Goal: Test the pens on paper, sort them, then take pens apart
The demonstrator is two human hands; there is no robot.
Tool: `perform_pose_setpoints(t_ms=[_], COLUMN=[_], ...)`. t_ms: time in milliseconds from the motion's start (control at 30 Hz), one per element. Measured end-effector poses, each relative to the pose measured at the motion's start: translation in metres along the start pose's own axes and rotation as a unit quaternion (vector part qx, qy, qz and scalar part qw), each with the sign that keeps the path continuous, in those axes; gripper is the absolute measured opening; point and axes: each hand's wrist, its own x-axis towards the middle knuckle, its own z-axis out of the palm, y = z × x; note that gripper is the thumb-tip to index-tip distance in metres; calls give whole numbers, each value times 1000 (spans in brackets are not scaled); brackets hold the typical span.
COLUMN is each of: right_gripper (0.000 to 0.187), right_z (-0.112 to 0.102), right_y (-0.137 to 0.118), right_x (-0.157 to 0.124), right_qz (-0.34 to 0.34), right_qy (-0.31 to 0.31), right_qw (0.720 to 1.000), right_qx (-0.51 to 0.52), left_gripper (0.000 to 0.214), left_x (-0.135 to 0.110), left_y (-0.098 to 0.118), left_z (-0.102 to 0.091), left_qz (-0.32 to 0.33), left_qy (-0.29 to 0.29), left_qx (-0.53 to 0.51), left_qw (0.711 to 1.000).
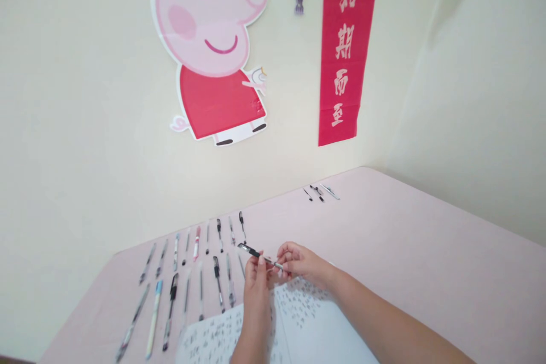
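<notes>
A black pen (249, 250) is held level above an open notebook (298, 318) full of handwriting. My left hand (256, 278) pinches the pen near its middle, fingers closed round it. My right hand (298, 261) is closed on the pen's tip end at the right. Both hands hover over the notebook's upper edge, just in front of two rows of pens.
Several pens (187, 281) lie in two rows on the pink table (426, 250), left of my hands. A few small pen parts (319, 191) rest near the wall at the back. A cartoon pig sticker (213, 45) and a red banner (346, 45) hang on the wall.
</notes>
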Motion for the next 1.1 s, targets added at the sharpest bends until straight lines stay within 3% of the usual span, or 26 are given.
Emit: perform_pose_setpoints(t_ms=[167,400,667,900,1100], right_gripper=[37,40,32,31,37], right_z=[2,2,-1,0,3], right_y=[-6,-3,0,0,-4], right_x=[-5,-6,-5,-4,-6], right_qz=[23,35,9,13,11], right_qy=[-53,-77,-58,-43,-14], right_qw=[998,996,998,999,999], right_qx=[-19,-40,25,27,33], left_gripper=[30,8,14,12,15], left_x=[3,9,5,2,-1], left_y=[4,8,10,11,14], left_z=[-4,-5,-3,-2,1], left_qz=[30,-37,-151,-175,-213], left_qy=[46,32,-36,-80,-84], left_qx=[-98,-226,-237,-222,-228], left_qw=[994,973,959,956,946])
